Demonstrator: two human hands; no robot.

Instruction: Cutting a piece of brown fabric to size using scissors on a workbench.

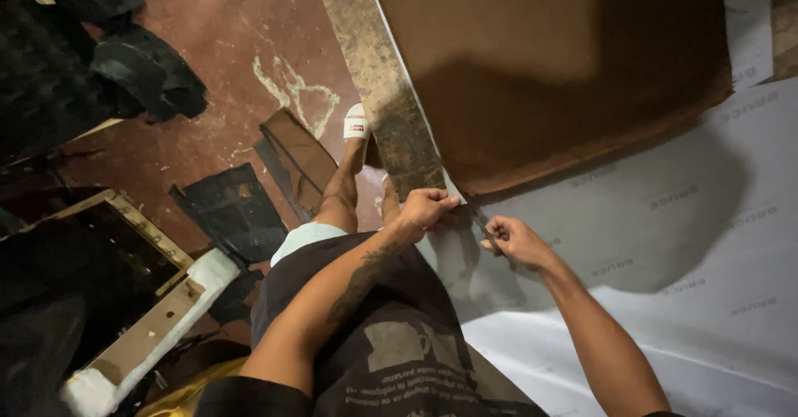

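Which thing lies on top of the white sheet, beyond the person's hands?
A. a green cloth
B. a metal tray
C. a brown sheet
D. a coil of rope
C: a large brown sheet covers the white sheet just beyond the left hand and right hand, which meet at its near edge.

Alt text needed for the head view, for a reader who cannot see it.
Seen from above, a person's left hand pinches the edge of a white sheet while the right hand grips a small dark tool, unclear what kind. A brown board lies on the sheet; dark scraps litter the red floor.
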